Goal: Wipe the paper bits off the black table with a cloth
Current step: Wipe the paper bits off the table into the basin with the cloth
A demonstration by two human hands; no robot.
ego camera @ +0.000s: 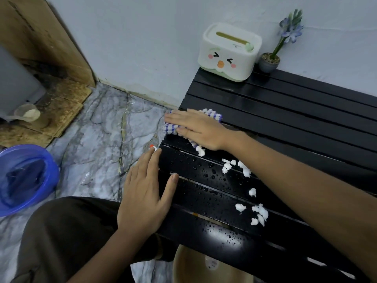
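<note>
The black slatted table (pixel 295 111) fills the right side and is dotted with water drops near its front. My right hand (pixel 196 128) lies flat, pressing a blue-and-white checked cloth (pixel 170 128) onto the table's left edge. Several white paper bits (pixel 243 170) lie scattered on the slats just behind that hand, with another cluster (pixel 259 213) nearer me. My left hand (pixel 145 193) rests flat with spread fingers at the table's left edge, holding nothing; its thumb lies on a slat.
A white tissue box with a duck face (pixel 229 52) and a small potted blue flower (pixel 270 60) stand at the table's far edge by the wall. A blue basin (pixel 24 178) sits on the marble floor at left. A beige bowl (pixel 204 266) sits below the table's front edge.
</note>
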